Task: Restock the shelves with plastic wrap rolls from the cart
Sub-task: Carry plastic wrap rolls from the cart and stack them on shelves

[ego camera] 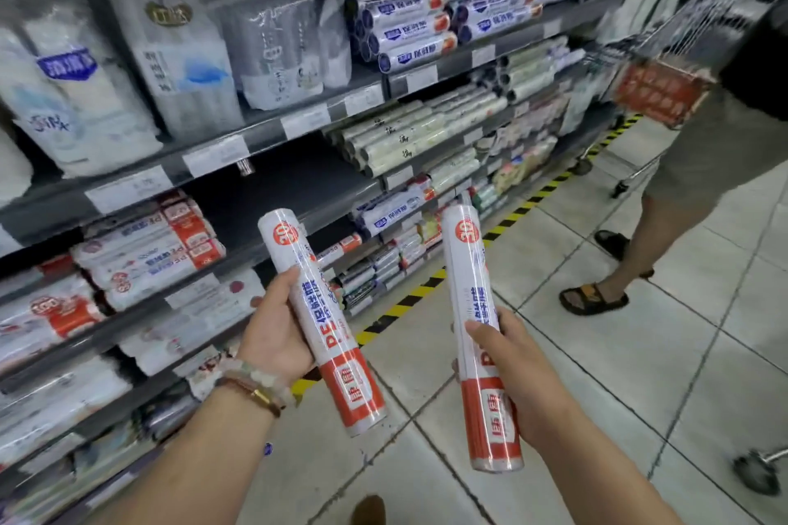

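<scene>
Two rolls: your left hand [273, 337] grips one roll [317, 315], right hand [518, 371] grips the other roll [479, 337], both aimed shelfward [273, 183], likely ready for stocking.

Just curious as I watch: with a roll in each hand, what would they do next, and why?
Probably lay the left hand's red-and-white plastic wrap roll into the dark empty gap on the shelf, beside the matching stacked rolls; it is nearest.

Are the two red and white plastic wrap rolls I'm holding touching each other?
Apart. The head view shows the left hand's red and white plastic wrap roll and the right hand's roll with grey tiled floor plainly visible between them along their whole length.
</scene>
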